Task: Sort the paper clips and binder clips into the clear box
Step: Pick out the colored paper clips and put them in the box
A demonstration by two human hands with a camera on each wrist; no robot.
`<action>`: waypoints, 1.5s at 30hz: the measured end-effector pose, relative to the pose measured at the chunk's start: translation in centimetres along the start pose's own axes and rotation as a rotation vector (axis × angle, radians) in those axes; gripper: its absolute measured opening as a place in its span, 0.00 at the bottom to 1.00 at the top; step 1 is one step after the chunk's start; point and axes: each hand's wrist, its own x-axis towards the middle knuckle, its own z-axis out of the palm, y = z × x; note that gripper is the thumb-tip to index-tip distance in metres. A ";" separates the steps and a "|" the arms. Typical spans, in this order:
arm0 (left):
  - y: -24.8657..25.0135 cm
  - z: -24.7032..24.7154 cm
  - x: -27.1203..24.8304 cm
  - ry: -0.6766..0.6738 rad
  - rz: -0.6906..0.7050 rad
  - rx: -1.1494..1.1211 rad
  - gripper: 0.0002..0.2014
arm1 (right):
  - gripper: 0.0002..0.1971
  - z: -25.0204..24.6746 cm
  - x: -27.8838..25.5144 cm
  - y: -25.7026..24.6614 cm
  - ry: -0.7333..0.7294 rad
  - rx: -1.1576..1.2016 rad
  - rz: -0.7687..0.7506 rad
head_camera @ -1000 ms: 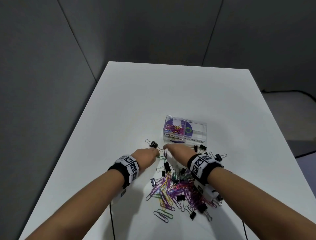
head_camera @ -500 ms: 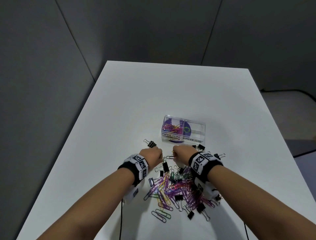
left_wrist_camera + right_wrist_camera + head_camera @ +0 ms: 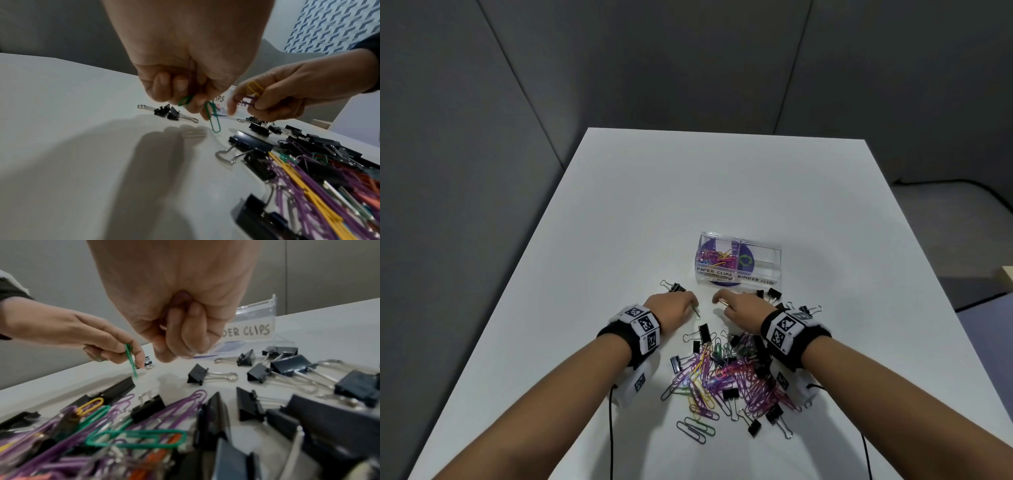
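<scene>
Both hands are up near the front of the clear box, just above the white worktop, and both are holding paper clips. The left hand has its fingers curled in, pinching green paper clips; one hangs down with its tip almost at the worktop, and there's another green loop tucked further up in the grip. The right hand is bunched up too, fingers curled tight. From the left wrist view you can see it pinching a yellow paper clip and a purple paper clip together.

The box sits past the hands, labelled "PAPER CLIPS" on the left half and "BINDER CLIPS" on the right. The left compartment already has a bunch of coloured paper clips in it; can't make out any clips in the right one.

The mixed pile of purple, yellow and green paper clips plus black binder clips is between the forearms, closer to the person. A couple of binder clips lie off by the left hand, and a few more binder clips sit right of the right hand, near the box's front corner.
</scene>
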 end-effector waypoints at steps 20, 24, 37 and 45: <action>-1.8 -0.4 -1.0 0.081 -0.113 -0.083 0.22 | 0.24 1.2 1.2 -2.0 -0.014 -0.234 -0.050; -1.4 -0.3 -1.0 0.020 -0.125 -0.178 0.13 | 0.23 -0.4 1.1 -0.3 0.046 -0.293 0.021; 0.2 1.4 -0.7 -0.104 -0.112 -0.253 0.16 | 0.15 0.4 -0.9 0.9 0.043 -0.233 -0.001; 1.5 0.7 -1.0 -0.055 -0.075 -0.140 0.14 | 0.18 0.6 -2.9 2.0 -0.090 -0.423 0.002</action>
